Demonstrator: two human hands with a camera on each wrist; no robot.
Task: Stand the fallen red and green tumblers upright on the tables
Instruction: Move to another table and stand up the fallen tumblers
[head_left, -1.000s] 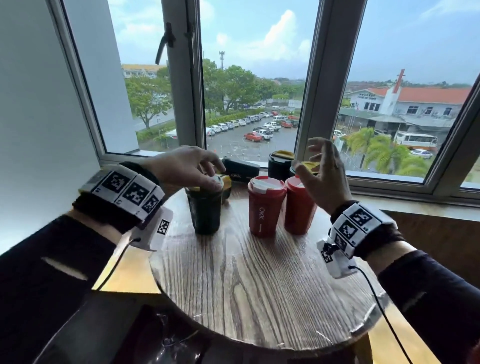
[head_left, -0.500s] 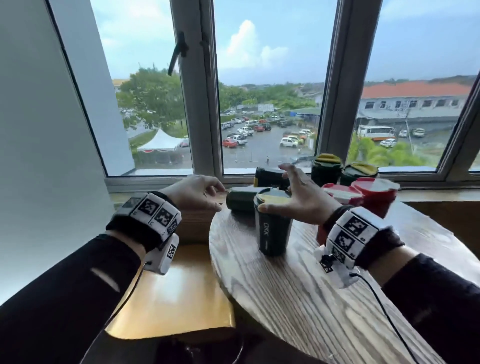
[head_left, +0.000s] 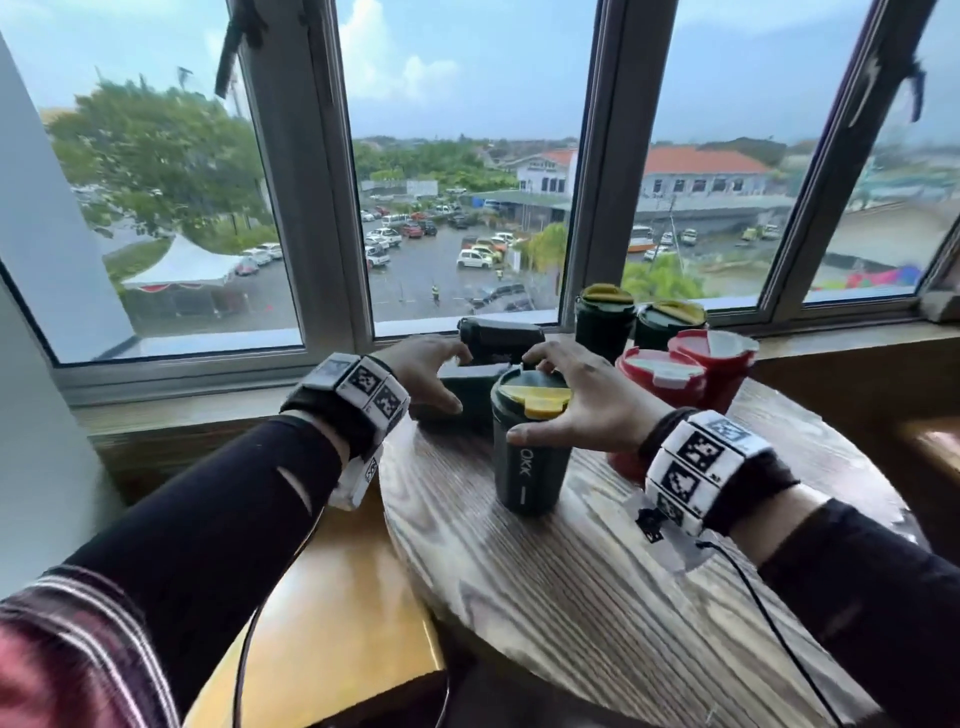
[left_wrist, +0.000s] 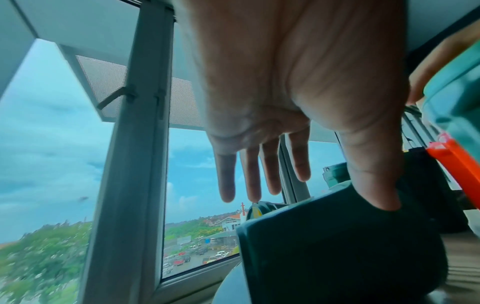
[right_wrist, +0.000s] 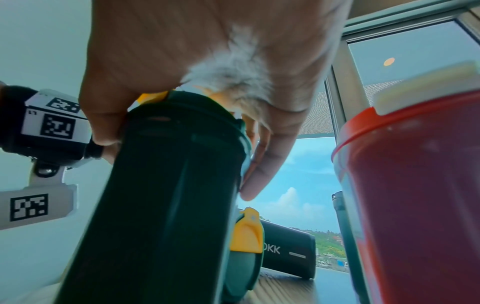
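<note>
On the round wooden table (head_left: 597, 597) a green tumbler (head_left: 530, 467) (right_wrist: 168, 195) with a yellow lid stands upright. My right hand (head_left: 524, 395) (right_wrist: 179, 160) grips its lid from above, thumb in front and fingers behind. Just behind it a fallen green tumbler (head_left: 462, 382) (left_wrist: 337, 257) lies on its side. My left hand (head_left: 457, 382) (left_wrist: 317, 197) reaches over it with straight fingers, the thumb touching its base end. A second fallen green tumbler (head_left: 498, 332) lies further back. Two red tumblers (head_left: 660, 384) (head_left: 711, 364) stand upright on the right.
Two more green tumblers (head_left: 605, 317) (head_left: 670, 322) stand upright by the window sill (head_left: 208, 405). Window frames (head_left: 311, 208) rise close behind the table. A lower yellow wooden surface (head_left: 337, 597) sits left of the table, under my left forearm.
My left hand let go of the upright green tumbler, then reached onto the fallen one. My right hand crossed from the red tumblers onto the upright green tumbler's lid. The view swung left.
</note>
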